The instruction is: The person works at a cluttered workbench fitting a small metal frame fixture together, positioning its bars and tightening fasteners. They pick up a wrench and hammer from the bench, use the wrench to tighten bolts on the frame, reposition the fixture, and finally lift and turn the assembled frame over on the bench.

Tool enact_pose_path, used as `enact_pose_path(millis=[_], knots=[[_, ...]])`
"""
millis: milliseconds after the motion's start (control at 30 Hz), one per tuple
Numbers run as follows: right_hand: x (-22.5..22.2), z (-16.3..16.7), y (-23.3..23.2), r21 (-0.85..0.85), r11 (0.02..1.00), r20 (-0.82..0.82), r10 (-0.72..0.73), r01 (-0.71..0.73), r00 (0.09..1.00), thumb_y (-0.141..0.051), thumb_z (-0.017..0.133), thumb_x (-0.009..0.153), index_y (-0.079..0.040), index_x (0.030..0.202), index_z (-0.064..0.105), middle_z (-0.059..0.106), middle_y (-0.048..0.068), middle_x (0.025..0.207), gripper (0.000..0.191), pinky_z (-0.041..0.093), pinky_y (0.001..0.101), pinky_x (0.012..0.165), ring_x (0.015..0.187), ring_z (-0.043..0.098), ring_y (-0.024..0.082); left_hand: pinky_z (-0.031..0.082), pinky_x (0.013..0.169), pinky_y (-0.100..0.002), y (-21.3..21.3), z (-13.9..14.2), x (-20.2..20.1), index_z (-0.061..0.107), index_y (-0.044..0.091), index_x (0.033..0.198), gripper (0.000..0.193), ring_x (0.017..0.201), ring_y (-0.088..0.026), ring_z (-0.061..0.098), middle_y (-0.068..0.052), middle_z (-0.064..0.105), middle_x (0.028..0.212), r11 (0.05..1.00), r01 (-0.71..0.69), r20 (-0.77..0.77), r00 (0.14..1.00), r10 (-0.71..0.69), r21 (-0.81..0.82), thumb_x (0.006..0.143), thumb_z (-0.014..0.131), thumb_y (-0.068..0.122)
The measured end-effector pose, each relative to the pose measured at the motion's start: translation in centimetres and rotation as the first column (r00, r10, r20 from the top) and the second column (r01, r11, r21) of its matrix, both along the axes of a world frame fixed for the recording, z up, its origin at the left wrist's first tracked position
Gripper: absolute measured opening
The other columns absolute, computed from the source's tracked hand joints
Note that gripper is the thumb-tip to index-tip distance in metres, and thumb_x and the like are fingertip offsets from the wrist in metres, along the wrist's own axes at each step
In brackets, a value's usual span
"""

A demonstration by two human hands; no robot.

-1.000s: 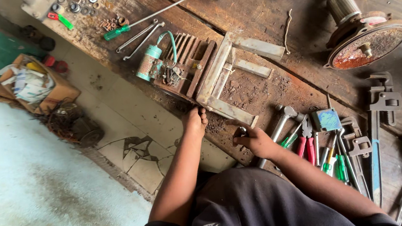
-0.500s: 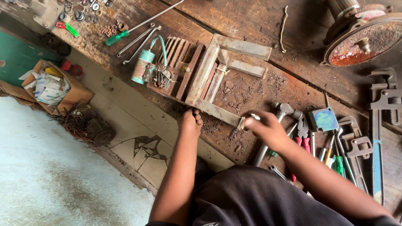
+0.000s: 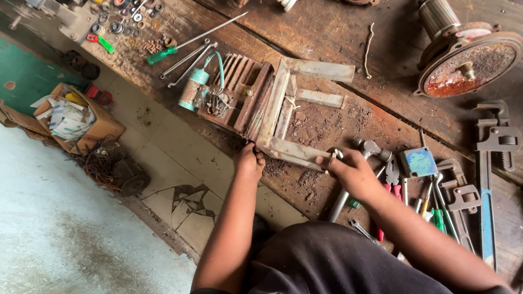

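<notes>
A frame of grey angle-iron bars (image 3: 280,103) lies on the worn wooden bench (image 3: 340,31). My left hand (image 3: 249,163) is closed on the frame's near left corner at the bench edge. My right hand (image 3: 351,170) is at the near bar's right end, its fingers pinched on a small shiny metal piece (image 3: 336,154). A hammer (image 3: 369,149) lies under that hand, and its handle comes out below the wrist. Whether the hand also grips the hammer is unclear.
A rusty slotted part (image 3: 239,85) and a teal cylinder (image 3: 192,91) lie left of the frame. Pliers, screwdrivers, a blue block (image 3: 418,162) and a blue pipe wrench (image 3: 487,195) crowd the right. A rusty round motor cover (image 3: 468,68) lies farther back. A cardboard box (image 3: 83,122) is on the floor.
My right hand has moved right and over the hammer. My left hand has stayed on the frame's corner. The view has shifted slightly.
</notes>
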State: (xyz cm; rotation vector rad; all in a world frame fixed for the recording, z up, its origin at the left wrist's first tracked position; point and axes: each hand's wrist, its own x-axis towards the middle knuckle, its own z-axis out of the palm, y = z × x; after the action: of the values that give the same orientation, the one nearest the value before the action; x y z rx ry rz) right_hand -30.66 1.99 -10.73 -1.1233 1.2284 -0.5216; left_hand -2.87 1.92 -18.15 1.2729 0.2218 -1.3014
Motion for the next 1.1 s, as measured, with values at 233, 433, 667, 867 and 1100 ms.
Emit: enact_pose_path(millis=[233,433,667,867,1100], knots=[[-1.1,0.1,-1.0,-0.044,0.999,0.142,-0.021,0.027,0.990,-0.036,0.077,0.084,-0.006,0.114,0.068,0.070,-0.002,0.092,0.044,0.050,0.0247,0.082,0.090,0.063,0.010,0.035,0.041,-0.024,0.1,0.5,-0.6,0.058,0.011,0.086,0.014,0.050,-0.009,0.047,0.001,0.058,0.068,0.998,0.013,0.168,0.986,-0.023,0.065,0.099,0.059,0.014],[-1.9,0.8,-2.0,-0.088,0.994,0.145,0.078,-0.066,0.986,-0.036,0.074,0.090,-0.005,0.091,0.071,0.053,-0.005,0.071,0.031,0.034,0.0266,0.060,0.067,0.046,0.008,0.038,0.041,-0.022,0.0,0.1,-0.7,0.060,0.010,0.089,0.010,0.050,-0.008,0.050,0.001,0.061,0.069,0.997,-0.040,0.176,0.984,0.026,0.071,0.099,0.060,0.014],[-1.8,1.7,-1.7,-0.083,0.993,0.113,0.095,-0.085,0.989,-0.034,0.074,0.089,-0.005,0.096,0.071,0.060,-0.003,0.077,0.030,0.040,0.0254,0.066,0.074,0.052,0.009,0.037,0.043,-0.023,0.4,0.2,-0.9,0.056,0.012,0.095,0.003,0.052,-0.009,0.050,-0.001,0.060,0.071,1.000,-0.018,0.220,0.975,0.016,0.011,0.097,0.056,0.010],[-1.9,1.4,-1.8,-0.094,0.991,0.127,0.106,-0.094,0.986,-0.035,0.074,0.089,-0.004,0.099,0.071,0.064,-0.002,0.081,0.032,0.043,0.0256,0.070,0.078,0.055,0.010,0.038,0.048,-0.025,1.3,0.6,-0.8,0.054,0.010,0.097,0.007,0.056,-0.010,0.049,-0.002,0.060,0.075,0.996,0.025,0.072,0.997,-0.019,-0.080,0.102,0.054,0.015],[-2.1,0.8,-1.9,-0.035,0.998,0.156,0.064,-0.060,0.986,-0.033,0.075,0.087,-0.004,0.104,0.070,0.063,-0.003,0.082,0.034,0.042,0.0237,0.066,0.074,0.054,0.008,0.038,0.049,-0.025,1.5,0.8,-0.5,0.054,0.009,0.096,0.015,0.057,-0.010,0.047,-0.002,0.059,0.076,0.995,0.060,-0.073,0.995,-0.066,-0.086,0.105,0.050,0.020]])
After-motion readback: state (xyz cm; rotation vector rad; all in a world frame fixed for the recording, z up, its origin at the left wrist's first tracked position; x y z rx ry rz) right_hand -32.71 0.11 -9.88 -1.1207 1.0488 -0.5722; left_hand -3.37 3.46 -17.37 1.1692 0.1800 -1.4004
